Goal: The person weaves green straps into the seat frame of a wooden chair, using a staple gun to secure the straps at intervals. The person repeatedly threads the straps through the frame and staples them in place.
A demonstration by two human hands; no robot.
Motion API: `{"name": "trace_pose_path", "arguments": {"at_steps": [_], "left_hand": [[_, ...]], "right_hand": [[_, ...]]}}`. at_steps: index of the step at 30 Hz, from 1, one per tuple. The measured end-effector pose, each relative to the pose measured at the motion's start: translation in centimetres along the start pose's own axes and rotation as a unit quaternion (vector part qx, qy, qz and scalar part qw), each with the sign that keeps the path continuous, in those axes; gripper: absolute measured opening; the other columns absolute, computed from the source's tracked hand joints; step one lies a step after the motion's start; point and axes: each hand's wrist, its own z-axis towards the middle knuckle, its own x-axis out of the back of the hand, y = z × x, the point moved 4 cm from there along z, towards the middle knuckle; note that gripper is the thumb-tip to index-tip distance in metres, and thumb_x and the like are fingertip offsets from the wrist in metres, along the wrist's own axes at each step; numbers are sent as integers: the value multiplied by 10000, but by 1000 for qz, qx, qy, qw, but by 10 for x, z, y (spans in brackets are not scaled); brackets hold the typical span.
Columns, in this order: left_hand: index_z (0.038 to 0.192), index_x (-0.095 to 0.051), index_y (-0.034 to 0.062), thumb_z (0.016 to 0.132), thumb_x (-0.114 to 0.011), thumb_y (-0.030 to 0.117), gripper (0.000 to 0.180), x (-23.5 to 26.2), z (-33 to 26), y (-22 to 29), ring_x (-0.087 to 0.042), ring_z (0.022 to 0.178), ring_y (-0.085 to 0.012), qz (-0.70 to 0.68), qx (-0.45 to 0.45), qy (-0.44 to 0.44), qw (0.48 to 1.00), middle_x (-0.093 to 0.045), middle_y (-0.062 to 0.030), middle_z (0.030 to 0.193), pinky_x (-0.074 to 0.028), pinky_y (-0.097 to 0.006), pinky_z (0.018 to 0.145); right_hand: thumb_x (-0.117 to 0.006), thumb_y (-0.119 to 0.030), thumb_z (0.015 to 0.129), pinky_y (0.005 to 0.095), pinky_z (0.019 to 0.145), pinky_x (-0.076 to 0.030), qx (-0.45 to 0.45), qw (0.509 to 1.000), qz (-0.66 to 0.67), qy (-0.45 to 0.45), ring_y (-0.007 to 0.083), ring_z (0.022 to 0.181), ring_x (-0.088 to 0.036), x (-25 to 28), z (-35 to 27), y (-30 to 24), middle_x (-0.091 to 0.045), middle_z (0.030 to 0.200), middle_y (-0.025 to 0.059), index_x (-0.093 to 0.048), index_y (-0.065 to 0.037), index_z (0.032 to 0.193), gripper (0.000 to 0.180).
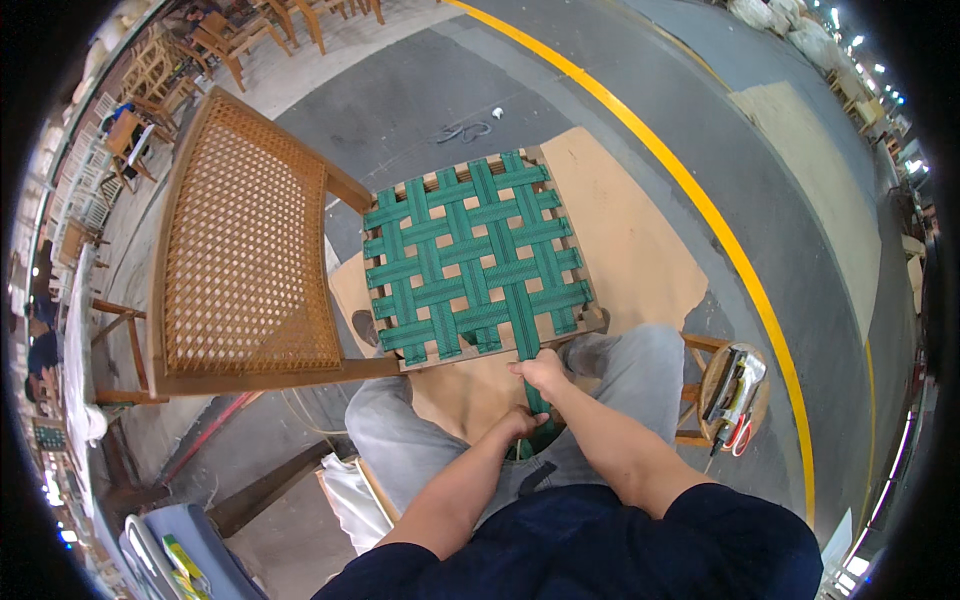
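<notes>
a seated person in a dark top and grey trousers point(400, 440) works at a wooden chair, seen from above. the chair's woven cane backrest point(250, 250) rises on the left, and its seat point(508, 268) faces up in front of the person, near the knees. green webbing bands cross over and under each other on the seat, leaving small square gaps between them. one long green strap point(526, 343) runs from the near edge of the seat toward the person's lap. the right hand point(541, 372) is closed on this strap just beside the seat edge, the forearm reaching in from the right. the left hand point(517, 425) is lower, nearer the lap, and its fingers also seem clamped on the strap, though the lower end is partly hidden and hard to make out. a sheet of brown cardboard point(635, 240) lies on the grey floor under the chair. to the right, beside the person's knee, a round wooden stool point(757, 405) bears a silver hand tool point(738, 388) with a red loop. a yellow line point(700, 200) curves along the floor beyond. more wooden chairs point(235, 45) stand at the upper left.
</notes>
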Motion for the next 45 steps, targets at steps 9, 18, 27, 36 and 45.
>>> {"name": "trace_pose_path", "arguments": {"at_steps": [9,18,27,36,45], "left_hand": [[1376,-655,45,988,-673,416,537,6,25,11,-689,1206,-335,139,-68,-42,987,-696,-239,1325,-519,-467,1021],[1298,-654,15,1079,-538,359,424,59,35,20,-765,976,-300,-656,38,-160,737,-770,-180,1076,-640,-379,740],[1388,-602,104,1104,-458,412,443,63,77,43,-622,1279,-314,-892,90,-60,439,-644,-99,1412,-526,-513,1091],[1334,-621,107,1081,-495,403,410,91,61,61,-639,1197,-293,-844,51,30,533,-663,-82,1345,-543,-489,1032],[1268,-644,107,1056,-538,390,369,83,95,67,-647,1116,-275,-874,-9,-30,485,-683,-74,1264,-557,-471,968]], "right_hand": [[-706,-346,915,475,1016,-545,-49,984,-145,93,450,1195,-669,-26,53,37,-707,1245,291,-653,37,1302,547],[-715,-383,908,466,1000,-548,-145,958,-247,-14,439,1189,-672,-44,109,60,-706,1278,255,-652,-32,1340,561],[-722,-399,900,462,987,-550,-166,942,-287,-57,425,1169,-682,-57,140,63,-717,1260,236,-676,-59,1310,535],[-728,-414,892,457,973,-552,-153,933,-311,-98,412,1149,-692,-58,167,77,-728,1242,218,-701,-86,1280,509],[-734,-430,884,453,960,-555,-73,902,-402,-137,398,1128,-702,-33,171,41,-739,1225,199,-725,-113,1249,484]]}}
